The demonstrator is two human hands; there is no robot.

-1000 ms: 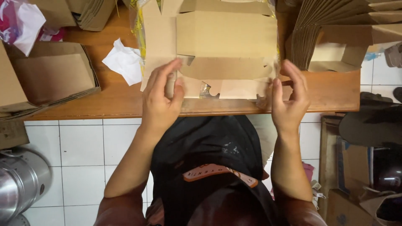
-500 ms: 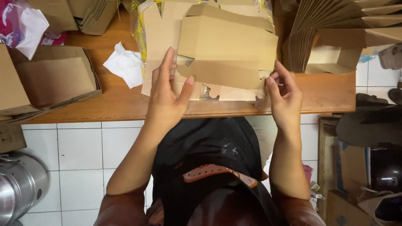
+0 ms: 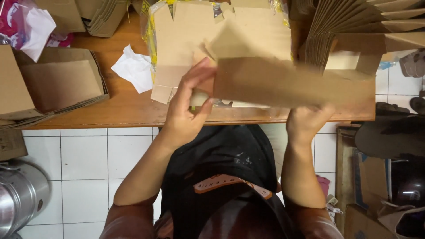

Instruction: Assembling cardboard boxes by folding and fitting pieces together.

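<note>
A brown cardboard box (image 3: 283, 82), partly folded and motion-blurred, is lifted above the wooden table (image 3: 128, 110). My left hand (image 3: 188, 104) grips its left end, thumb and fingers wrapped around the edge. My right hand (image 3: 307, 121) holds it from below near the right side, its fingers partly hidden under the cardboard. Beneath lies a stack of flat box blanks (image 3: 181, 40) in clear plastic wrap.
An assembled open cardboard box (image 3: 59, 84) sits at the table's left. Crumpled white paper (image 3: 133, 68) lies beside the blanks. Fanned flat cartons (image 3: 354, 22) stand at the back right. A metal pot (image 3: 20, 199) rests on the white tiled floor at lower left.
The box rose off the stack and swung toward me, now held wide across both hands. My left hand shifted right onto its end; my right hand moved under it.
</note>
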